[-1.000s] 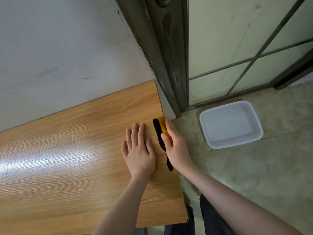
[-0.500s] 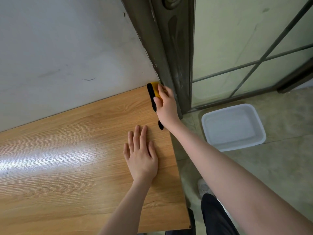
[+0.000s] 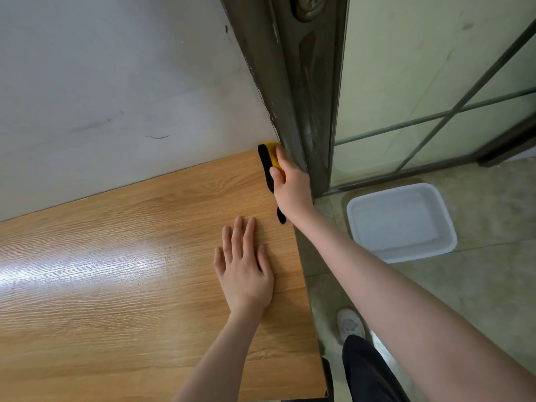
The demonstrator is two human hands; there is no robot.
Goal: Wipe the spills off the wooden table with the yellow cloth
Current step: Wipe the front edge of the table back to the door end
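Right hand: the right hand (image 3: 291,188) reaches out to the far right corner of the table, fingers curled down over the yellow cloth and pressing it against the wood.
Yellow cloth: the yellow cloth (image 3: 272,153) sits at that far corner, just beside the wall and the door frame; only a small soft yellow patch shows past the fingers, bordered by a black edge band that runs along the hand's left side and pokes out again below the wrist.
Left hand: the left hand (image 3: 243,271) lies flat and open, palm down, fingers straight and close together, holding nothing, near the table's right edge and well short of the cloth.
Wooden table: the wooden table (image 3: 116,285) is a smooth, light orange-brown board with printed grain lines; a bright glare streaks its left half. I cannot tell any spill on it.
Wall: the wall (image 3: 116,82) behind is pale grey plaster with faint scuffs.
Door frame: the door frame (image 3: 290,82) is dark, worn metal with chipped paint.
Basin: a white rectangular plastic basin (image 3: 401,221) with rounded corners rests on the mottled greenish floor (image 3: 478,285).
Shoe: a white shoe (image 3: 349,324) shows below a dark trouser leg.
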